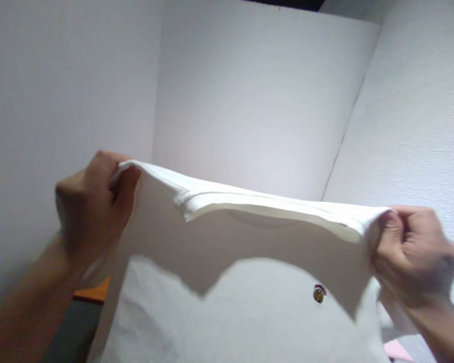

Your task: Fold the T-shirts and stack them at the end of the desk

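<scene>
A white T-shirt (227,312) hangs stretched out between my two hands, its neckline along the top. On the left, my left hand (98,201) is closed around one shoulder of the shirt. My right hand (416,252) grips the other shoulder, a little lower in view. A small red and gold emblem (319,294) shows on the chest, towards the right. Shadow falls across the upper part of the fabric. The lower part of the shirt runs out of view at the bottom.
Pale walls (249,101) rise behind and on both sides. An orange surface with a dark edge (94,292) shows past the shirt at the lower left. Something pink (397,349) lies at the lower right, mostly hidden.
</scene>
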`<state>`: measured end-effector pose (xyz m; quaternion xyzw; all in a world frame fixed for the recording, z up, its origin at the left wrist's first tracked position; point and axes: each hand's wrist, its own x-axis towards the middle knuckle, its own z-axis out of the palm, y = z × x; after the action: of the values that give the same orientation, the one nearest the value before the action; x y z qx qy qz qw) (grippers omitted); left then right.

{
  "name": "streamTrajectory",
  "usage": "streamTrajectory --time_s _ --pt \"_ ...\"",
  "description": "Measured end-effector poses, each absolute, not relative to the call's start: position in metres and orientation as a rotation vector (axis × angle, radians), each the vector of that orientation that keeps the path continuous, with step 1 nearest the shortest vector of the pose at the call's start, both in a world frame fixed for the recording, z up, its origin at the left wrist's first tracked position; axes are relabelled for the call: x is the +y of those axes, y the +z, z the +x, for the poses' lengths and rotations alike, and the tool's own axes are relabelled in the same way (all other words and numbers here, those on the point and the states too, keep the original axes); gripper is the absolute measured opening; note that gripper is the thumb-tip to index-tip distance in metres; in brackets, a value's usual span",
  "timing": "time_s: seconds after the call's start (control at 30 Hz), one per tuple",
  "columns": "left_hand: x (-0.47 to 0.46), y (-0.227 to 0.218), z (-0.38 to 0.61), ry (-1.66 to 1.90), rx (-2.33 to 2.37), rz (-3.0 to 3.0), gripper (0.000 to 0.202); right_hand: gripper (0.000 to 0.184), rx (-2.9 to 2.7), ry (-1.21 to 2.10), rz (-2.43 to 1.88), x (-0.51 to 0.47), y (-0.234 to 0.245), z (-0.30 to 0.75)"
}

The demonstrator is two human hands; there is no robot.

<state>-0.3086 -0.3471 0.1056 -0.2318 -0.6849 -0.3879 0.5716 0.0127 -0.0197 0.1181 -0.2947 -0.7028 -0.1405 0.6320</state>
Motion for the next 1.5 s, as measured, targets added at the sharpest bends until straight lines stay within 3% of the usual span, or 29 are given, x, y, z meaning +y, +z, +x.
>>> streamTrajectory --time_s 0.2,0.27,0.4,0.53,0.67,0.93,1.27,1.5 --pt "-0.235 0.145 -0.365 -0.429 -2.132 -0.668 0.049 0.038 -2.02 -0.382 -0.735 0.1 0.136 -0.112" --pt "-0.194 0.139 -0.383 -0.346 -2.247 -0.782 0.041 0.04 -2.278 -0.357 -0.792 0.127 0.127 -0.155" --pt "-0.147 0.064 -0.401 -0.247 -2.47 -1.033 0.038 0.044 -2.645 -0.227 -0.814 0.143 0.056 -0.203" --pt "-0.139 -0.027 -0.422 -0.191 -2.751 -1.147 0.05 0.051 -2.897 -0.069 -0.786 0.149 -0.031 -0.217" --pt "-0.133 -0.062 -0.455 -0.181 -2.938 -1.133 0.064 0.066 -2.984 0.046 -0.865 0.177 -0.072 -0.229" --pt "-0.092 -0.071 -0.503 -0.203 -2.937 -1.127 0.069 0.074 -2.956 0.088 -1.028 0.229 -0.079 -0.27" --pt "-0.078 -0.076 -0.523 -0.163 -2.866 -1.174 0.066 0.071 -2.89 0.078 -1.006 0.247 -0.089 -0.279" --pt "-0.073 -0.046 -0.478 -0.179 -2.563 -1.278 0.056 0.066 -2.803 0.03 -0.964 0.249 -0.065 -0.265"
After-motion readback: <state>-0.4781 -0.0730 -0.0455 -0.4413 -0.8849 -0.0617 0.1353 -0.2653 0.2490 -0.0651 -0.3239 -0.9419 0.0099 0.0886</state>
